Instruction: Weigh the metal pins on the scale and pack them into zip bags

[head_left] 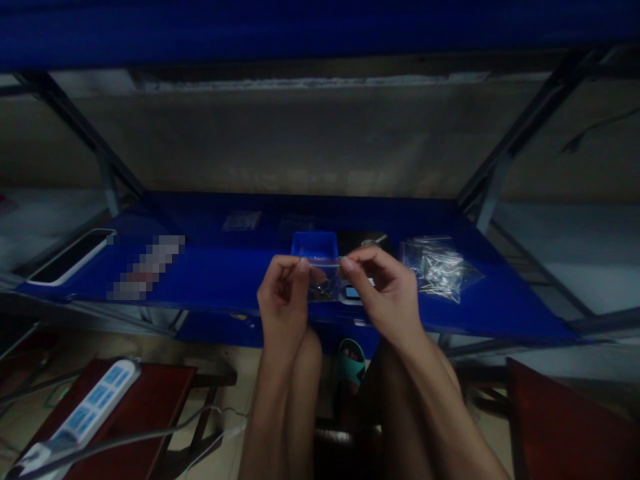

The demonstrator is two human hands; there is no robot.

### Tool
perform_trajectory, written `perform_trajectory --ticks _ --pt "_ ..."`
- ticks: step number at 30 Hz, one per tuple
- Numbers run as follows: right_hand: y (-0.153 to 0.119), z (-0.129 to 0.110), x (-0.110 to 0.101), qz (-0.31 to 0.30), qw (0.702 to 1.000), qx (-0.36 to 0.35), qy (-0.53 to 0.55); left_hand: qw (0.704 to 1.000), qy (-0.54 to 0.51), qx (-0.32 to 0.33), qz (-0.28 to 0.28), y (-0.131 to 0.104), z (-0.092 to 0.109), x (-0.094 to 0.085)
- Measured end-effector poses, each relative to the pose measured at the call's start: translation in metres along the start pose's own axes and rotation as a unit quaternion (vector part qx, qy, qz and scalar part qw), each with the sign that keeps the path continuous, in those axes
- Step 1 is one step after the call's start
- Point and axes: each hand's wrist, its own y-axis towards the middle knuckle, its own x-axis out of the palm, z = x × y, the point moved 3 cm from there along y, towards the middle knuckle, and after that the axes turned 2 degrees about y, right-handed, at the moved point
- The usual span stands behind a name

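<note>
Between my hands hangs a small clear zip bag (pixel 324 280) with a red line along its top edge and a few small metal pieces at its bottom. My left hand (pixel 286 293) pinches the bag's upper left corner. The upper right corner is pinched by my right hand (pixel 383 287). Just behind the bag is a blue tray (pixel 314 244). A scale with a lit display (pixel 353 292) is partly hidden by my right hand. To the right lies a clear bag full of long metal pins (pixel 443 267).
Flat clear bags (pixel 242 221) lie at the back left of the blue table (pixel 240 267). A phone-like device (pixel 73 257) rests at the left end. A power strip (pixel 95 407) sits on a brown stool (pixel 150 407), lower left.
</note>
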Motion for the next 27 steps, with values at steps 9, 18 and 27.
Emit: perform_trajectory --ticks 9,18,27 --pt "-0.001 0.0 0.001 0.004 1.0 -0.016 0.008 0.999 -0.031 0.007 0.002 0.0 0.001 0.001" --pt "-0.003 -0.002 0.008 -0.015 0.999 -0.036 0.006 0.999 -0.036 -0.001 -0.03 -0.001 -0.004 0.001" --pt "-0.006 -0.004 0.009 -0.03 0.999 -0.039 0.022 0.998 0.018 0.042 -0.043 -0.001 0.0 -0.002"
